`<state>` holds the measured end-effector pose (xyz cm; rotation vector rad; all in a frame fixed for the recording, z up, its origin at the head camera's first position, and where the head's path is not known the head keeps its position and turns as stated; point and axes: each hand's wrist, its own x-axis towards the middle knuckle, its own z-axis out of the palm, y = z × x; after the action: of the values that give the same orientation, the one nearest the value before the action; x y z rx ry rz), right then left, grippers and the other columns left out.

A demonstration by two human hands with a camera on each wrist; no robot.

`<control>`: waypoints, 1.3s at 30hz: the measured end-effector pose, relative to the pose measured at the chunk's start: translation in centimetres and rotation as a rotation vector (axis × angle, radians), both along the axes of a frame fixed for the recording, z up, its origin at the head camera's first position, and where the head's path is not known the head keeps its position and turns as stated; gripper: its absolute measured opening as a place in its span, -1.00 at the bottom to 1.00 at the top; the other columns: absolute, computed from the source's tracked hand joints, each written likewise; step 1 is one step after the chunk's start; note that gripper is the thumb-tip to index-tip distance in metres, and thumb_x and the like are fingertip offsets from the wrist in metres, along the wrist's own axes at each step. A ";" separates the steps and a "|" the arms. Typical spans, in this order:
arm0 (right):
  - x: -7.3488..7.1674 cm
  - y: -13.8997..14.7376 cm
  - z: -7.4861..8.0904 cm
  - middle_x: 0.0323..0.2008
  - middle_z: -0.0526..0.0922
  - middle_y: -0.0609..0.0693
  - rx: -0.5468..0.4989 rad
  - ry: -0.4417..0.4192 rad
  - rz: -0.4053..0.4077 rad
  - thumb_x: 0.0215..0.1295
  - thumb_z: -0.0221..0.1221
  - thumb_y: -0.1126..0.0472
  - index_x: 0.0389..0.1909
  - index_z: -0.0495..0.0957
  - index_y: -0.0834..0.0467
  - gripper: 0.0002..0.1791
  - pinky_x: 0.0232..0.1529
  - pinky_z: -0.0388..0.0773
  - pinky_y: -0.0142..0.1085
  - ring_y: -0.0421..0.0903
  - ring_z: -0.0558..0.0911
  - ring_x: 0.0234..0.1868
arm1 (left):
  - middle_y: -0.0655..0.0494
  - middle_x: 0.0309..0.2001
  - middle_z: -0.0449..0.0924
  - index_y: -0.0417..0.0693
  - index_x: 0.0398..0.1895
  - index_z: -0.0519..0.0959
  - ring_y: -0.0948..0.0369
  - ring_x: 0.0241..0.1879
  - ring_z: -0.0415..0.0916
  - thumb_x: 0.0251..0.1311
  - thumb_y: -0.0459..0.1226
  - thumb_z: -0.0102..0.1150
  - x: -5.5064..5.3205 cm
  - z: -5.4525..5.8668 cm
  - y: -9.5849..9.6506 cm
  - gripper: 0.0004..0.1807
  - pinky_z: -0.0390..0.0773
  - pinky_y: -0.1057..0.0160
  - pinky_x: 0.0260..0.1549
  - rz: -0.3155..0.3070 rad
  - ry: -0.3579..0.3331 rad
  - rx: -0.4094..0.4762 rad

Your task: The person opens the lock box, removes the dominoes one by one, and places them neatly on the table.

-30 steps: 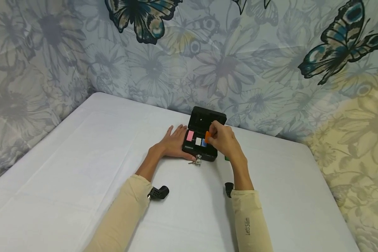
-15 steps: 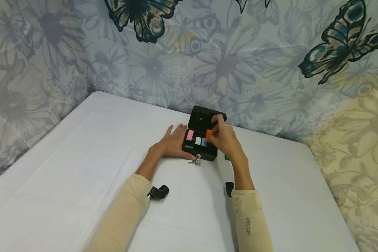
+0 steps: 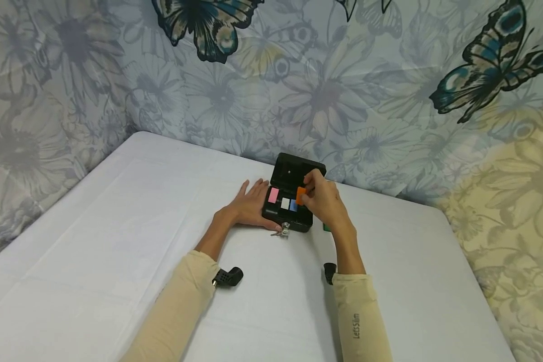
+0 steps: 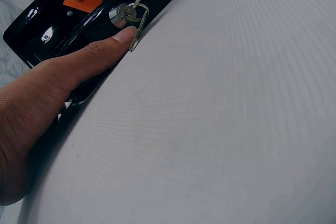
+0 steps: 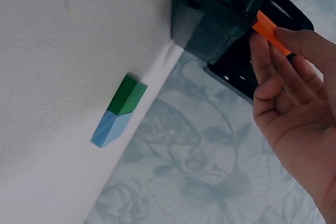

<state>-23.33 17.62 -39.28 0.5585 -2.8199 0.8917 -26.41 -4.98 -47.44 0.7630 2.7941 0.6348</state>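
Note:
A small black lockable cash box [image 3: 294, 224] stands with its lid [image 3: 294, 168] raised. My left hand [image 3: 250, 208] rests against the box's left side with fingers spread; its thumb [image 4: 89, 59] lies along the front, its tip by the keys [image 4: 137, 30] in the lock [image 4: 119, 15]. Over the right part of the box, my right hand [image 3: 326, 201] pinches a flat orange block [image 5: 270, 31] between thumb and fingers. Its lower end overlaps the box opening in the head view. Inside lie a pink piece [image 3: 273, 194], a white piece [image 3: 285, 203] and a blue piece [image 3: 293, 205].
A green and light blue block [image 5: 121, 106] lies on the white-covered table [image 3: 163, 176] right of the box, mostly hidden by my right wrist in the head view. A patterned cloth [image 3: 235, 100] hangs behind the table's far edge.
My right hand's index finger lifted off the orange block's upper end, and the hand has shifted slightly since. The block stays almost in place. My left hand has not moved.

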 end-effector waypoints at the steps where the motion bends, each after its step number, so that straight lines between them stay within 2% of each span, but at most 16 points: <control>1: 0.0 0.0 0.0 -0.10 0.71 0.30 -0.001 0.000 0.000 0.33 0.27 0.46 0.07 0.44 0.34 -0.66 -0.01 0.76 -0.01 0.18 0.77 -0.11 | -0.15 0.73 -0.23 -0.20 0.71 -0.19 -0.02 0.75 -0.38 -0.03 0.42 0.36 0.0 0.0 0.0 0.48 -0.41 -0.22 0.67 0.000 0.001 0.001; 10: 0.0 0.5 0.0 -0.19 0.74 0.28 -0.006 0.023 0.015 0.32 0.28 0.46 -0.13 0.53 0.34 -0.84 -0.06 0.77 0.00 0.17 0.79 -0.18 | -0.15 0.73 -0.21 -0.19 0.71 -0.17 -0.03 0.75 -0.37 -0.04 0.41 0.38 0.1 0.0 0.0 0.47 -0.40 -0.21 0.67 0.003 -0.003 0.013; 23: -0.2 1.7 0.4 -0.15 0.73 0.30 -0.009 0.043 -0.007 0.33 0.26 0.45 -0.10 0.56 0.36 -0.83 -0.08 0.77 0.04 0.25 0.78 -0.15 | -0.15 0.73 -0.24 -0.21 0.71 -0.20 -0.02 0.75 -0.38 -0.04 0.42 0.37 0.1 0.0 0.0 0.49 -0.42 -0.21 0.67 -0.001 0.001 -0.001; 33: -0.1 3.4 1.0 -0.10 0.71 0.32 -0.025 0.008 -0.063 0.38 0.23 0.42 -0.06 0.59 0.37 -0.83 -0.08 0.76 0.09 0.29 0.78 -0.09 | -0.15 0.74 -0.24 -0.23 0.71 -0.20 -0.02 0.75 -0.38 -0.04 0.42 0.38 0.1 0.1 0.0 0.50 -0.42 -0.20 0.67 0.003 0.001 -0.008; 39: 0.0 5.3 1.3 -0.11 0.72 0.34 -0.014 -0.010 -0.111 0.38 0.23 0.42 -0.06 0.61 0.37 -0.83 -0.15 0.74 0.03 0.29 0.78 -0.12 | -0.15 0.74 -0.24 -0.24 0.70 -0.20 -0.02 0.75 -0.39 -0.03 0.41 0.37 0.1 0.1 0.0 0.49 -0.42 -0.20 0.67 0.004 0.004 -0.010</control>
<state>-23.34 22.87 -37.98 0.3924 -2.8195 0.8956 -26.28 -4.96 -47.31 0.7575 2.8013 0.6199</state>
